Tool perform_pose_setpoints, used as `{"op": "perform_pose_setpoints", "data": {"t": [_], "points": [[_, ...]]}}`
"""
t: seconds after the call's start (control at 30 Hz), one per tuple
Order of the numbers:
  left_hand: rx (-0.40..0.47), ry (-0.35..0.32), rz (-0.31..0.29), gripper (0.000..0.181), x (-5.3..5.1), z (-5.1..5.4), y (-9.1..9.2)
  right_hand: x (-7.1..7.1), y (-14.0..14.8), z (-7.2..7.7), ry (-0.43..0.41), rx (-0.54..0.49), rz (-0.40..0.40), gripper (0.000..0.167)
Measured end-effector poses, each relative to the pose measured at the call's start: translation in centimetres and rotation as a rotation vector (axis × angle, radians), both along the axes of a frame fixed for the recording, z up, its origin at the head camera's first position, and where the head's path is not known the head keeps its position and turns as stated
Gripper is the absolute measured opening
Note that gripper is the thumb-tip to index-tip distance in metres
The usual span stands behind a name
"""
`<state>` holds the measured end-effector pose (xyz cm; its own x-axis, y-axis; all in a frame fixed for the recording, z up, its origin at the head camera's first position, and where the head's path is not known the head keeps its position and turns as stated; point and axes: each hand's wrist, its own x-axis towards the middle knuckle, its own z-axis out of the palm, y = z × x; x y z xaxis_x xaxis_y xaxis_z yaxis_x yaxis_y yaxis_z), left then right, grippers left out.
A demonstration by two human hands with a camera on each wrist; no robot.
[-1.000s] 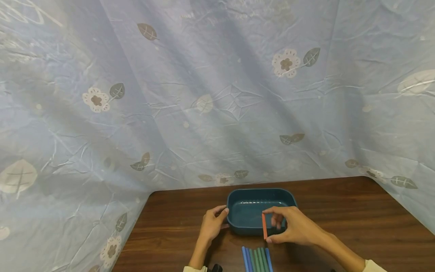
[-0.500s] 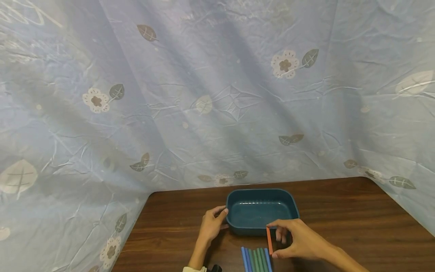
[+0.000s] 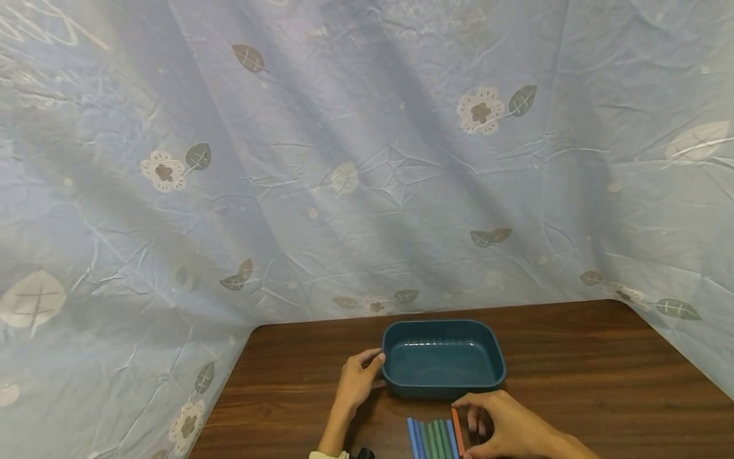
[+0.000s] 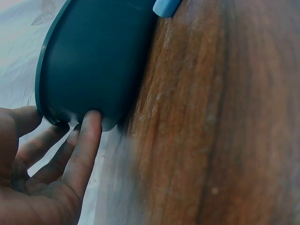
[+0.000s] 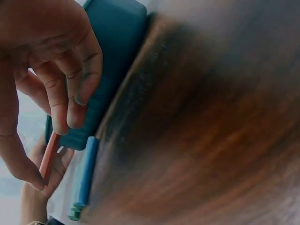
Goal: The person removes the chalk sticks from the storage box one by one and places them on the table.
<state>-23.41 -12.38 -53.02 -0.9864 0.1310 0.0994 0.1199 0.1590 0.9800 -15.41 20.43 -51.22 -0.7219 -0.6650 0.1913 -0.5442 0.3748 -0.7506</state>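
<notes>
My right hand [image 3: 507, 424] pinches an orange stick [image 3: 457, 428] by its two ends between thumb and fingertip. The stick is beside the right end of a row of blue and green sticks [image 3: 432, 438] on the table. In the right wrist view, the orange stick [image 5: 48, 158] looks raised above the blue stick [image 5: 87, 171] at the row's edge. A dark teal rectangular dish [image 3: 438, 391] stands behind the row with nothing visible inside. With extended fingers, my left hand [image 3: 357, 381] touches the dish's left end; fingertips lie against its outer wall [image 4: 98, 61] in the left wrist view.
The brown wooden table [image 3: 573, 357] reaches back to a pale, flower-printed cloth [image 3: 395, 159] hanging behind and at both sides. A small black object [image 3: 365, 452] shows by my left wrist at the bottom edge.
My right hand has carried the orange stick from over the dish's front edge toward me, down to the right side of the row. The left hand has stayed at the dish.
</notes>
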Motion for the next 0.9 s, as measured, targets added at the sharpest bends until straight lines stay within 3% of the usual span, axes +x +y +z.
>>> {"op": "perform_pose_setpoints", "data": {"t": [0.43,0.7,0.9], "points": [[0.011,0.000,0.001,0.041,0.0,0.0,0.0,-0.5,0.2,-1.0,-0.031,0.038,0.025,0.059],[0.016,-0.002,-0.002,0.041,0.0,-0.1,0.0,-0.6,-0.2,-1.3,0.010,0.073,0.026,0.060],[0.016,0.000,-0.001,0.041,0.0,0.0,0.0,-0.9,-0.2,-1.4,-0.024,0.077,0.024,0.060]]}}
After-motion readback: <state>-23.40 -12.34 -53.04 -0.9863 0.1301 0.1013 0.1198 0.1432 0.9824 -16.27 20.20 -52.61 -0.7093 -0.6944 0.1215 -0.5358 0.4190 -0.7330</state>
